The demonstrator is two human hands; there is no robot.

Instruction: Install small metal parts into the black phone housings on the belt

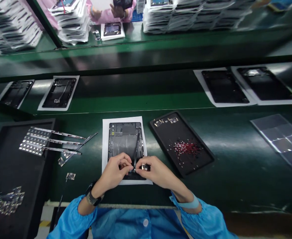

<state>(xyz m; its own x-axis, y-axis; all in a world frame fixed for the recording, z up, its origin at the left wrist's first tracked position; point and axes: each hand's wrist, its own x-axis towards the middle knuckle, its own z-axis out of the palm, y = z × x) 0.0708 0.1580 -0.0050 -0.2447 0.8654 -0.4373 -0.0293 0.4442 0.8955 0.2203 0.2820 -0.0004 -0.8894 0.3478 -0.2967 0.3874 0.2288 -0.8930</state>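
Note:
A black tablet housing (126,139) lies on a white sheet (105,142) in front of me. Down its right side runs a dark flat flex cable (137,146), its lower end between my fingertips. My left hand (117,169) pinches at that end from the left, fingers curled. From the other side my right hand (156,171) closes thumb and forefinger on the cable end. A small circuit board (145,167) shows beside the right fingers, partly covered by them. The fingertips hide the exact contact point.
Right of the housing, a black tray (190,166) holds red-wired small parts and little boards. At left are strips of parts (40,141), a loose board (70,176) and a large black tray (14,172). More housings (60,93) line the back belt; a co-worker's hands (118,11) show beyond.

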